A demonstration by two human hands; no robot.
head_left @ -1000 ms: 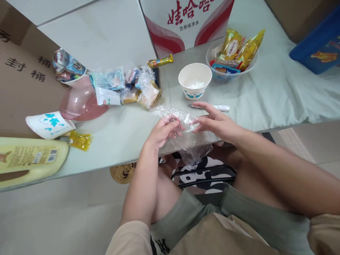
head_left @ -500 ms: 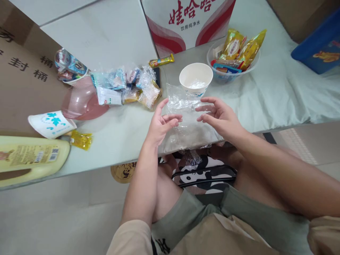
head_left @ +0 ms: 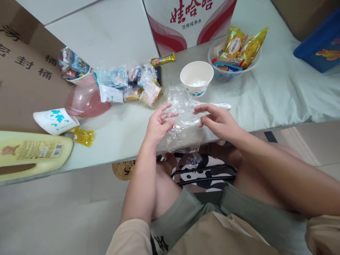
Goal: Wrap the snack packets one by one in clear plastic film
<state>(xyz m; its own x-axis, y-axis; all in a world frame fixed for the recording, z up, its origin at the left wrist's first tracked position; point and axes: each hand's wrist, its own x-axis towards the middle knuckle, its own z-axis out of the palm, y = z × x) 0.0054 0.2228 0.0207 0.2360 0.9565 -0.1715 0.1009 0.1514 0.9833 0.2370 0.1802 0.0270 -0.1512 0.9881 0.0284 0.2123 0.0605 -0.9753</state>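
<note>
A crumpled sheet of clear plastic film [head_left: 183,122] lies on the cloth in front of me, its near part hanging over the table edge. At its left side is my left hand [head_left: 161,122], open, thumb and fingers apart. My right hand [head_left: 216,118] is at the film's right side, also open with its fingers stretched inward. Whether the fingertips touch the film I cannot tell. Behind the right hand shows the end of a slim white object [head_left: 224,106], mostly hidden. Just beyond the film stands a white paper cup [head_left: 197,79] with something clear inside.
A clear bowl [head_left: 231,75] of wrapped snacks stands at right. Several wrapped packets [head_left: 114,79], a pink transparent bowl [head_left: 85,101], a tipped paper cup [head_left: 55,121] and a yellow bottle [head_left: 34,152] are at left. Boxes [head_left: 191,26] line the back.
Both hands have come down slightly, and the film between them is more bunched. The white object's end now shows behind my right hand. The view has shifted a little.
</note>
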